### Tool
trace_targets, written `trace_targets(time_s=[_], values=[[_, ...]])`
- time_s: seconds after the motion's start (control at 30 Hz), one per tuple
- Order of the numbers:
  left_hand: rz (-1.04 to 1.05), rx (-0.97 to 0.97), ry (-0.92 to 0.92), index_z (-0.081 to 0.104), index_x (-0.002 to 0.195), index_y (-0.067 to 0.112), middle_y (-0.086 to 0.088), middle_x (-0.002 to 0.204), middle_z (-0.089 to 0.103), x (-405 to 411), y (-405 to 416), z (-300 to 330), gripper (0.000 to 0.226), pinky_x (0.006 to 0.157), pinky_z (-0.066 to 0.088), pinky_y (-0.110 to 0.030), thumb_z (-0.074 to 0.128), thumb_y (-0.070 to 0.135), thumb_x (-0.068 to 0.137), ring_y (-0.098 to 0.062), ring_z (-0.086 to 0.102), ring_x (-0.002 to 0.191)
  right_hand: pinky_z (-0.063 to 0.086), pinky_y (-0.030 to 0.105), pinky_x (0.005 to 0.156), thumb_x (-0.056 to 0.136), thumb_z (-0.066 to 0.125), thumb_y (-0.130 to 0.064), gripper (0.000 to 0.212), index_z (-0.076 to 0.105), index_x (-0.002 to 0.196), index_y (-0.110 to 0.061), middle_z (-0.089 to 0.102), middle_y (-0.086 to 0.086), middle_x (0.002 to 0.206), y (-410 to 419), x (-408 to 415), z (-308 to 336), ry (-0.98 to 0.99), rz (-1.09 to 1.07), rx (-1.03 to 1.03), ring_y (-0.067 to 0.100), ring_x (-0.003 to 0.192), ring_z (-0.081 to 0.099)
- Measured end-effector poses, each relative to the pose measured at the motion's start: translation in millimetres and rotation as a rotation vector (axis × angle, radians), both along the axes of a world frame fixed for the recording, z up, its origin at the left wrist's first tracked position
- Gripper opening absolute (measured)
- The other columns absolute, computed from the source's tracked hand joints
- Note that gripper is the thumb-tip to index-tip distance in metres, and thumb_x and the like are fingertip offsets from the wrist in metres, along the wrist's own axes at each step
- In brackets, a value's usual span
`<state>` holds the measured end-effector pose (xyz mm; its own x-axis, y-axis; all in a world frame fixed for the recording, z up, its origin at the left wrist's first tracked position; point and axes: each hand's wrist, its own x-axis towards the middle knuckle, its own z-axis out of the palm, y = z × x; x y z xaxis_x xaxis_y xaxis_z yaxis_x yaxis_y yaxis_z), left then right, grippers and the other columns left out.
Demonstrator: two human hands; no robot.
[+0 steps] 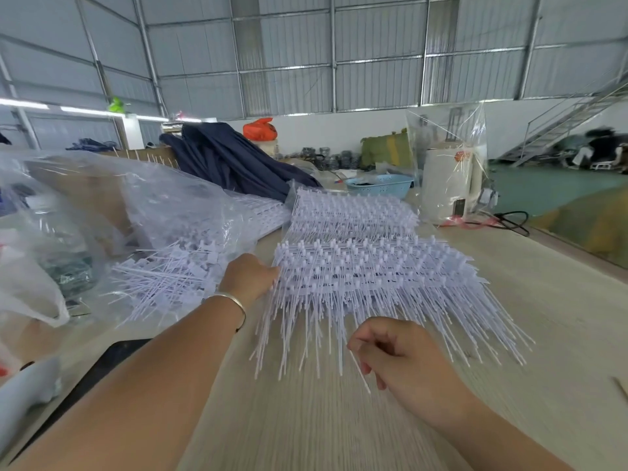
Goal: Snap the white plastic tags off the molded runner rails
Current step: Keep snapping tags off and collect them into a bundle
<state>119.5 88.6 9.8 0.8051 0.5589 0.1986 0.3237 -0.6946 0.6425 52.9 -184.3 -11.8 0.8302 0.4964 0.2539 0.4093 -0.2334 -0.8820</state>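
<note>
Now two hands at one heap of tag rails [367, 266].
My left hand [249, 275] presses its left edge; my right hand [397, 355] pinches one loose tag [360, 372].

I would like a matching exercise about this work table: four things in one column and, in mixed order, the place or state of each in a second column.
Things:
1. left hand
2. right hand
3. blue basket
4. orange bag

Places or states:
A. at the far end of the table
B. pinches one thin white tag
C. on top of the dark cloth pile
D. rests against the left edge of the tag stack

Pairs: 1-D, 2-B, 3-A, 4-C
</note>
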Motion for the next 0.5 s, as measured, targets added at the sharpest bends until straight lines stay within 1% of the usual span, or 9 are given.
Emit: trace_targets(time_s=[0.1, 0.17, 0.2, 0.23, 0.3, 0.33, 0.37, 0.43, 0.5], values=[[0.031, 0.302, 0.022, 0.060, 0.099, 0.005, -0.014, 0.092, 0.064, 2, -5, -6, 0.034, 0.063, 0.042, -0.032, 0.056, 0.038, 0.093, -0.031, 0.063, 0.086, 0.041, 0.015, 0.050, 0.091, 0.061, -0.013, 0.026, 0.065, 0.067, -0.021, 0.060, -0.003, 0.057, 0, 0, 0, -0.016, 0.005, -0.009, 0.005, 0.045, 0.049], [0.022, 0.344, 0.011, 0.057, 0.110, 0.006, -0.011, 0.102, 0.062, 6, -9, -11, 0.045, 0.070, 0.046, -0.035, 0.056, 0.047, 0.091, -0.030, 0.062, 0.095, 0.041, 0.016, 0.050, 0.091, 0.061, -0.013, 0.025, 0.065, 0.068, -0.020, 0.059, -0.003, 0.056, 0, 0, -1, -0.029, 0.004, -0.017, 0.005, 0.045, 0.049], [0.012, 0.341, 0.021, 0.057, 0.110, 0.007, -0.009, 0.100, 0.062, 9, -12, -12, 0.045, 0.070, 0.047, -0.035, 0.057, 0.047, 0.091, -0.028, 0.061, 0.094, 0.041, 0.016, 0.051, 0.091, 0.061, -0.013, 0.023, 0.065, 0.069, -0.019, 0.059, -0.003, 0.056, 0, 0, -1, -0.035, 0.003, -0.019, 0.005, 0.046, 0.049], [0.007, 0.328, 0.038, 0.059, 0.106, 0.006, -0.005, 0.092, 0.062, 11, -14, -13, 0.041, 0.065, 0.046, -0.033, 0.057, 0.045, 0.092, -0.025, 0.061, 0.087, 0.041, 0.016, 0.051, 0.090, 0.061, -0.012, 0.022, 0.066, 0.070, -0.017, 0.059, -0.002, 0.056, 0, 1, -1, -0.040, 0.002, -0.022, 0.005, 0.046, 0.049], [0.034, 0.272, 0.034, 0.061, 0.083, 0.007, -0.001, 0.069, 0.055, 18, -14, -15, 0.028, 0.050, 0.036, -0.028, 0.059, 0.033, 0.092, -0.020, 0.055, 0.066, 0.042, 0.017, 0.051, 0.091, 0.061, -0.012, 0.021, 0.066, 0.071, -0.015, 0.059, -0.003, 0.056, -1, 1, -2, -0.046, 0.003, -0.027, 0.004, 0.045, 0.049], [0.064, 0.211, 0.013, 0.056, 0.070, 0.008, -0.002, 0.063, 0.052, 21, -12, -15, 0.026, 0.046, 0.032, -0.027, 0.060, 0.023, 0.091, -0.019, 0.051, 0.059, 0.042, 0.017, 0.051, 0.091, 0.060, -0.013, 0.020, 0.065, 0.071, -0.015, 0.058, -0.003, 0.056, -1, 2, -3, -0.047, 0.005, -0.029, 0.004, 0.045, 0.049], [0.094, 0.135, -0.005, 0.051, 0.063, 0.009, -0.004, 0.062, 0.052, 24, -8, -14, 0.026, 0.045, 0.032, -0.027, 0.059, 0.013, 0.087, -0.020, 0.051, 0.058, 0.042, 0.017, 0.051, 0.091, 0.060, -0.013, 0.020, 0.065, 0.071, -0.016, 0.058, -0.003, 0.056, -1, 2, -3, -0.050, 0.006, -0.036, 0.004, 0.046, 0.049], [0.127, 0.036, -0.022, 0.052, 0.064, 0.005, -0.008, 0.064, 0.054, 27, -3, -13, 0.017, 0.048, 0.036, -0.027, 0.057, 0.002, 0.081, -0.025, 0.054, 0.062, 0.043, 0.020, 0.052, 0.091, 0.061, -0.015, 0.021, 0.065, 0.071, -0.018, 0.059, 0.001, 0.059, 0, 3, -5, -0.061, 0.000, -0.057, 0.004, 0.048, 0.048], [0.123, 0.020, -0.016, 0.054, 0.071, 0.002, -0.011, 0.072, 0.057, 27, 0, -11, 0.011, 0.054, 0.039, -0.029, 0.055, 0.002, 0.082, -0.025, 0.054, 0.064, 0.044, 0.024, 0.055, 0.091, 0.061, -0.015, 0.021, 0.065, 0.070, -0.019, 0.061, 0.004, 0.063, 1, 4, -6, -0.066, -0.005, -0.065, 0.006, 0.050, 0.048]])
